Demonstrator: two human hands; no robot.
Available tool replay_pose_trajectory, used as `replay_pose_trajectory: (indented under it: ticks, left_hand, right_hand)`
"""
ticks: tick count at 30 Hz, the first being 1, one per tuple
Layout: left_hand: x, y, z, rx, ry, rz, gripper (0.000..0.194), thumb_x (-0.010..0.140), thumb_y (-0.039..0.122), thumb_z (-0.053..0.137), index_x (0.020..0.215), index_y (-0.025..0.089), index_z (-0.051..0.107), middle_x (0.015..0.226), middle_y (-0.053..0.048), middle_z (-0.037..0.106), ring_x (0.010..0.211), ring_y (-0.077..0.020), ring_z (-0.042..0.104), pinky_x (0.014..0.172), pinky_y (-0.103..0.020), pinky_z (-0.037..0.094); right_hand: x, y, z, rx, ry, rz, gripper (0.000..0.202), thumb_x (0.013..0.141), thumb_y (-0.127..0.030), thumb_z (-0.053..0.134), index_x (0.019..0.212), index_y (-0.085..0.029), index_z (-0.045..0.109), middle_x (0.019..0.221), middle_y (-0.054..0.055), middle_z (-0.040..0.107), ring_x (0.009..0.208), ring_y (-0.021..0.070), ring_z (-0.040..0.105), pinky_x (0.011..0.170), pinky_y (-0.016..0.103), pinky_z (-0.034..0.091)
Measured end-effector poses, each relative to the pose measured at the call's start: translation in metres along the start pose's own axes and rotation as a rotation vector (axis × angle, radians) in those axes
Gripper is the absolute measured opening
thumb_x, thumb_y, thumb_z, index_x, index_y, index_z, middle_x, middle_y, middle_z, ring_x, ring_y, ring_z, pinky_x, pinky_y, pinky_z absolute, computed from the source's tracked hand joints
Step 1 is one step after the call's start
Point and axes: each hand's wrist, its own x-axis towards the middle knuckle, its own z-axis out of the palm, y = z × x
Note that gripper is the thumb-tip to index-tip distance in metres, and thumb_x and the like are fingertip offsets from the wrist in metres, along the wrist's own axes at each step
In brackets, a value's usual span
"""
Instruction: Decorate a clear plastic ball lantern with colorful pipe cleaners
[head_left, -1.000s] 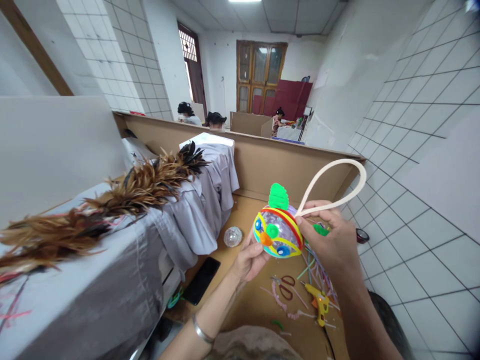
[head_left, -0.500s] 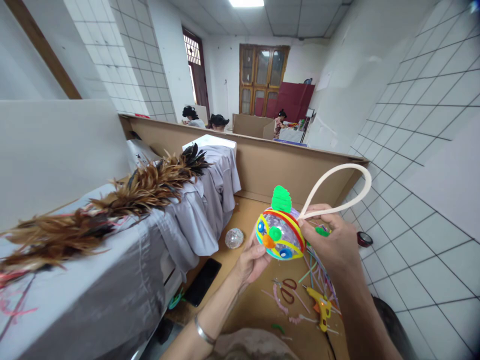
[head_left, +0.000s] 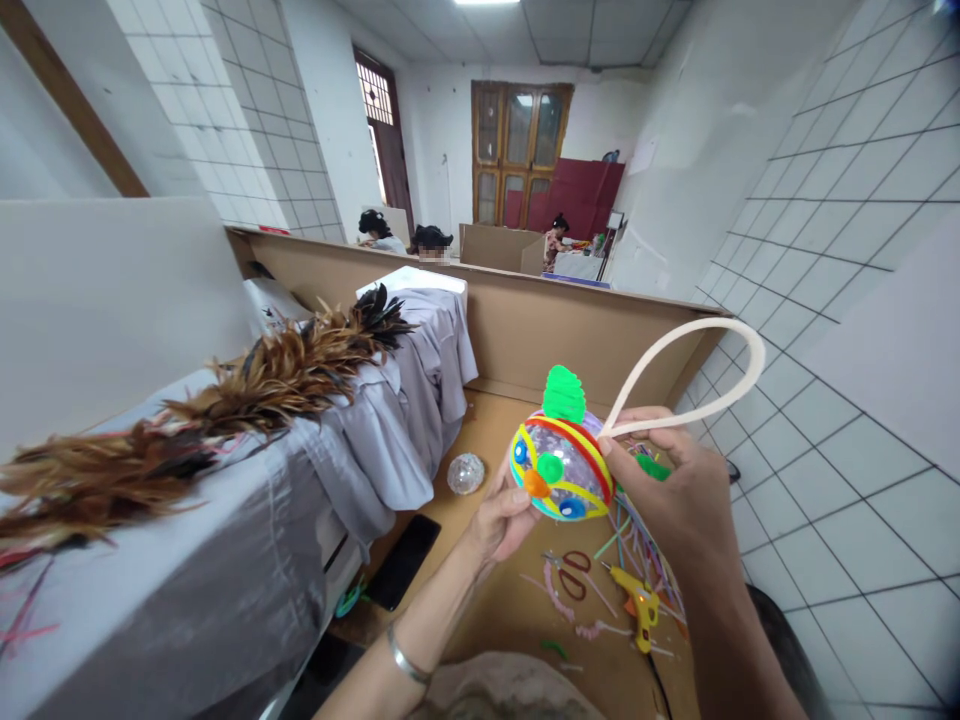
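Note:
My left hand (head_left: 504, 520) grips the lower left side of a decorated ball (head_left: 577, 455). Red and yellow strips cross this clear, glittery ball, with blue eyes, an orange nose or beak and a green ridged piece standing on top. At its upper right, my right hand (head_left: 675, 475) pinches the joined ends of a cream pipe-cleaner loop (head_left: 686, 345) against the ball. The loop stands out up and to the right. A green piece (head_left: 654, 467) shows by my right palm; how it is attached is hidden.
On the brown table lie a clear glittery ball (head_left: 466, 473), a black phone (head_left: 405, 562), red-handled scissors (head_left: 575, 575), a yellow glue gun (head_left: 640, 605) and several pipe cleaners (head_left: 660, 560). Brown feathers (head_left: 292, 360) lie on grey cloth (head_left: 352, 450) at left. A cardboard partition (head_left: 555, 335) stands behind; people sit beyond.
The loop's far end has swung slightly right and up, and my right hand has shifted a little right. Both hands still hold on. The whole view has moved slightly.

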Motion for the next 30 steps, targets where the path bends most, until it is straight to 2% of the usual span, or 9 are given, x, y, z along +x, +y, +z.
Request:
replay_pose_trajectory:
  ticks: [3,11,17,23,30]
  left_hand:
    - [0.0,0.0,0.0,0.014,0.005,-0.003,0.057,0.055,0.032,0.082,0.106,0.018,0.062,0.111,-0.009,0.069,0.119,-0.0363,0.058,0.105,-0.053,0.042]
    - [-0.004,-0.004,-0.001,0.023,0.014,0.004,0.064,0.055,0.029,0.081,0.115,0.02,0.06,0.105,-0.009,0.07,0.12,-0.036,0.057,0.106,-0.053,0.04]
    - [-0.006,-0.009,-0.003,0.024,0.049,0.023,0.06,0.055,0.029,0.081,0.11,0.02,0.061,0.114,-0.009,0.068,0.123,-0.0372,0.055,0.107,-0.054,0.039]
    - [-0.005,-0.009,-0.002,0.015,0.046,0.006,0.059,0.055,0.032,0.081,0.11,0.019,0.062,0.114,-0.01,0.068,0.123,-0.0374,0.054,0.107,-0.054,0.039]
    - [-0.004,-0.01,-0.004,-0.004,0.062,0.011,0.074,0.055,0.033,0.083,0.123,0.02,0.057,0.113,-0.01,0.069,0.122,-0.0364,0.056,0.106,-0.052,0.041]
  right_hand:
    - [0.0,0.003,-0.002,-0.012,-0.008,-0.015,0.014,0.077,-0.034,0.067,0.073,-0.022,0.072,0.088,0.005,0.072,0.083,0.0222,0.065,0.076,0.035,0.05]
    - [0.006,0.0,-0.004,0.039,-0.093,-0.058,0.009,0.075,-0.024,0.062,0.07,-0.021,0.067,0.08,0.004,0.071,0.076,0.0195,0.065,0.075,0.033,0.05]
    - [0.006,0.001,-0.003,-0.004,-0.1,-0.061,0.009,0.075,-0.025,0.061,0.069,-0.02,0.066,0.08,0.005,0.07,0.077,0.0205,0.066,0.075,0.035,0.05]
    - [0.007,0.004,-0.002,-0.031,-0.109,-0.004,0.012,0.076,-0.031,0.062,0.07,-0.022,0.068,0.083,0.005,0.072,0.083,0.0236,0.066,0.077,0.038,0.049]
    - [0.011,0.008,-0.007,0.062,-0.253,-0.004,0.016,0.08,-0.033,0.062,0.077,-0.021,0.072,0.088,0.006,0.073,0.086,0.0229,0.067,0.075,0.036,0.051]
